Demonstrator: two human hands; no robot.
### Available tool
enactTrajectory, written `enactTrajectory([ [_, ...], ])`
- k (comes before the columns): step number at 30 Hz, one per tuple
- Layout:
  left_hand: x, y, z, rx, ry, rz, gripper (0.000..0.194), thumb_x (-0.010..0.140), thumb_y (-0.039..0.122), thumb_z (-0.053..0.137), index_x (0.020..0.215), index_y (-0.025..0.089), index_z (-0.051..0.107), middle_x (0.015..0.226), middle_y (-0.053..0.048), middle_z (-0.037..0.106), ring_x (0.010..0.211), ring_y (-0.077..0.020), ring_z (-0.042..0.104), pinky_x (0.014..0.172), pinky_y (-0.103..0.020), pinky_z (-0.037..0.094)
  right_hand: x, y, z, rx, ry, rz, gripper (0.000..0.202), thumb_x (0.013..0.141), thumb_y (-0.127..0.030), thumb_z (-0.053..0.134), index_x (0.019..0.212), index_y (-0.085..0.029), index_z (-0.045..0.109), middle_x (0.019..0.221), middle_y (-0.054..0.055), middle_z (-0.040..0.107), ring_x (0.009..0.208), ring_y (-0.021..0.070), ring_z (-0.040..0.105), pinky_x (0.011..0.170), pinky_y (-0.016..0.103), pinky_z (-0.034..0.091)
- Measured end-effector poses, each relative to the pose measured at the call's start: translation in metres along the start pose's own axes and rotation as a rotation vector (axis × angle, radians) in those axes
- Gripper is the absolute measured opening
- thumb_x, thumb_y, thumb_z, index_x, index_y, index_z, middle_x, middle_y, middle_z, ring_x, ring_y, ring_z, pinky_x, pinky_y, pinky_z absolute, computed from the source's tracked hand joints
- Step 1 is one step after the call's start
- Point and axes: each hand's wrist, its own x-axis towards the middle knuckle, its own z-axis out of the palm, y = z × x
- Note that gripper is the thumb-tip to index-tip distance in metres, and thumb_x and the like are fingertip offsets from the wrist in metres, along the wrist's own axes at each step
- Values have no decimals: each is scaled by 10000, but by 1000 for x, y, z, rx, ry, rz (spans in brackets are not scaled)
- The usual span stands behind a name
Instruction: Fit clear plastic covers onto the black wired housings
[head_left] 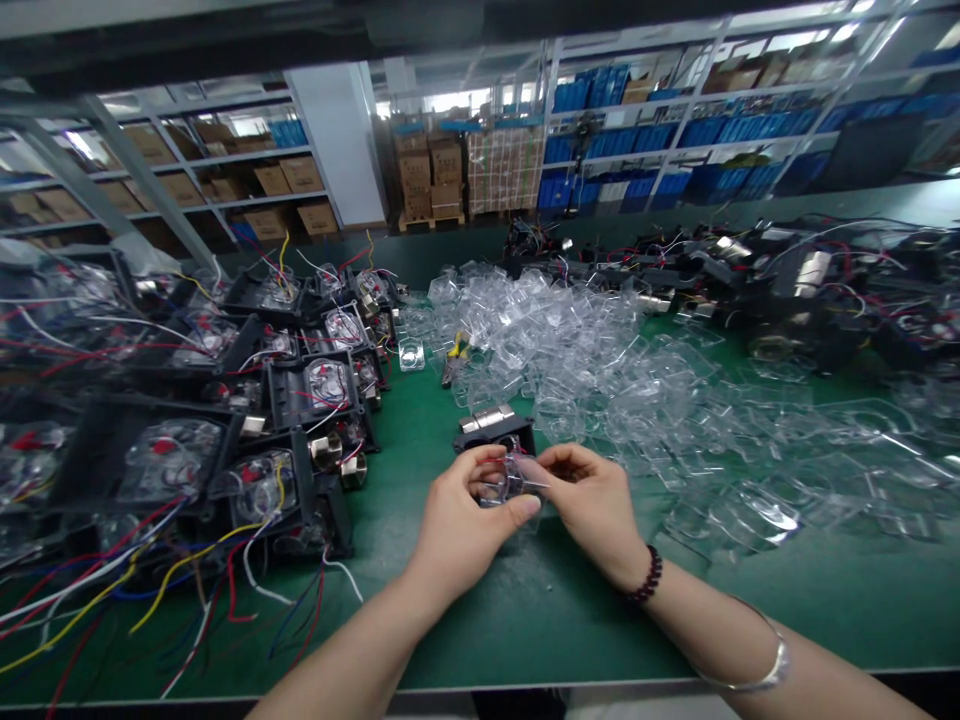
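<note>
wired black housings (214, 445) crowd the left | left hand (459, 522): wrist angled inward, thumb and fingers clamped on clear plastic part (513, 480) between the hands | metal-fitted black unit (491, 433) just beyond, partly hidden | right hand (598, 502): fingertips pinching part's right side | clear plastic covers (559, 335) heaped, spreading right | black assemblies (795, 300) far right

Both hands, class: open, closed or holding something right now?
Left hand: closed, holding a clear plastic part.
Right hand: closed, pinching at that part's right side.
</note>
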Motion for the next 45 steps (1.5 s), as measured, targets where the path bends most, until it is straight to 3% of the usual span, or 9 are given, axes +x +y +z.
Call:
enactTrajectory([
  [11,-1,-11,6,-307,-53,-99,582,477,212,820,965,147,510,865,-72,681,782,-166,629,683,-252,467,-5,3,-12,-225,-36,-628,126,740,-193,640,616,-201,617,609,24,666,580,156,636,550,265,521],
  [17,-2,-13,6,-350,-17,-43,899,527,259,811,1275,177,319,951,-81,668,828,-180,640,741,-276,471,-4,-5,-12,-244,-145,-582,113,774,-167,584,800,-215,682,775,47,713,714,174,665,660,298,547],
  [20,-2,-14,5,-338,-17,8,933,559,314,799,1320,181,278,969,-85,673,861,-188,638,765,-281,475,-3,-5,-11,-194,-96,-422,50,736,-185,616,746,-207,659,733,40,705,667,170,657,622,287,541],
  [23,0,-15,3,-323,7,33,713,632,395,739,1230,167,426,949,-83,688,879,-189,638,775,-276,476,-4,-4,-10,-91,-42,-234,106,681,-225,673,648,-193,578,669,30,690,620,166,647,580,273,530],
  [26,3,-16,1,-229,49,63,356,693,400,678,942,150,631,869,-71,709,811,-190,647,737,-277,483,-3,-4,-10,-61,-95,-208,173,674,-255,691,604,-188,547,663,30,687,632,170,646,612,284,525],
  [32,4,-13,-8,225,257,388,108,766,265,608,720,199,681,742,-28,693,741,-181,621,699,-272,457,6,-8,-17,-85,-191,-268,79,741,-269,636,750,-191,633,711,27,676,658,159,634,625,275,533],
  [37,2,-15,-11,490,149,659,110,802,218,567,727,212,647,684,-27,677,658,-169,614,642,-259,453,5,-12,-19,-43,-505,-432,449,703,-276,670,1129,-193,556,1084,86,636,971,207,610,840,336,503],
  [39,3,-18,-10,536,133,795,113,817,213,553,733,207,628,685,-34,674,664,-167,615,646,-261,457,2,-12,-17,-146,-577,-470,415,691,-187,662,1098,-201,581,1050,70,655,976,205,606,865,346,483],
  [45,4,-25,-7,539,107,1191,77,867,225,499,829,187,555,680,-15,655,637,-130,601,614,-244,470,6,-11,-17,-259,-464,-612,89,725,-146,640,789,-197,675,863,57,670,873,196,599,802,354,468],
])
